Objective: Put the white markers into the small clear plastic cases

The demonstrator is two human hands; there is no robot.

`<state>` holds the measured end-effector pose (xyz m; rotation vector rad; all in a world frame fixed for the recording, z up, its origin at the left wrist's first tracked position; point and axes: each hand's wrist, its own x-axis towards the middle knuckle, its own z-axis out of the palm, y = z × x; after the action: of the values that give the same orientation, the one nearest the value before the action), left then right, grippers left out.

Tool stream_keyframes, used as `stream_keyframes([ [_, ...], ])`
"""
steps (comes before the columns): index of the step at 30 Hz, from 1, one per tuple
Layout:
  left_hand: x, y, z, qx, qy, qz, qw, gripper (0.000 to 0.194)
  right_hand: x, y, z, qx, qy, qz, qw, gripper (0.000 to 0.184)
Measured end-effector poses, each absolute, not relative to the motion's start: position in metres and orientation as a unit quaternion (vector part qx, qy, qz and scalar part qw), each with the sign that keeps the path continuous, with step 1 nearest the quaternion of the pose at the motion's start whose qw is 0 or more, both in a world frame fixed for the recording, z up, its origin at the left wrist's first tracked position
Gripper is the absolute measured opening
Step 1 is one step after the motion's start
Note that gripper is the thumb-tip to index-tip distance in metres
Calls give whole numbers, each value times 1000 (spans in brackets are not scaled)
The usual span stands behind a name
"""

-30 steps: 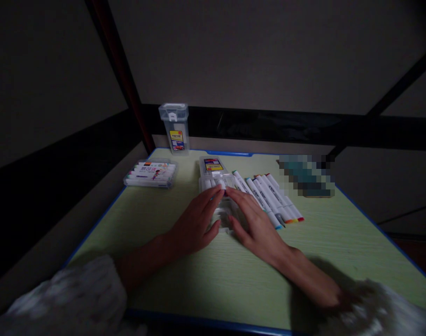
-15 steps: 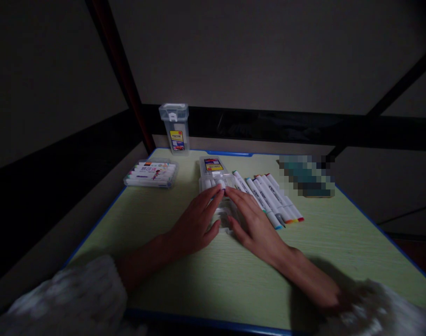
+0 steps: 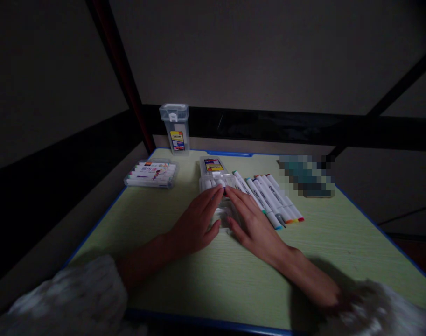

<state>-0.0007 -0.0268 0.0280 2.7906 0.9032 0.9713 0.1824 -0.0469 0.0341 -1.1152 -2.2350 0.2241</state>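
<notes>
Both hands are open, fingers nearly straight and thumbs held apart from them. The fingertips of the left hand and right hand converge at the front of a clear plastic marker case, which lies mid-table with white marker ends showing inside. Whether the fingertips pinch a marker there cannot be told. A clear lid-like part lies in the gap between the thumbs.

Room is tight on the right: a slanting row of loose white markers lies just beside the case, its near ends close to the right hand. On the left, a wide strip of pale green wood-grain tabletop separates the case from a flat marker set at the left edge. An upright clear marker box stands in the far left corner, near a blue strip on the far edge. A pixelated flat object sits by the right edge, apart from the markers. More tabletop stretches between the forearms to the blue near edge.
</notes>
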Motion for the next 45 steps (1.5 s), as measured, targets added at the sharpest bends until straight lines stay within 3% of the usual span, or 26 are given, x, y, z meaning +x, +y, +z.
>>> stream_keyframes([
  [45,-1,-27,26,903,294,313,24,63,182,-47,34,-420,-846,96,313,61],
])
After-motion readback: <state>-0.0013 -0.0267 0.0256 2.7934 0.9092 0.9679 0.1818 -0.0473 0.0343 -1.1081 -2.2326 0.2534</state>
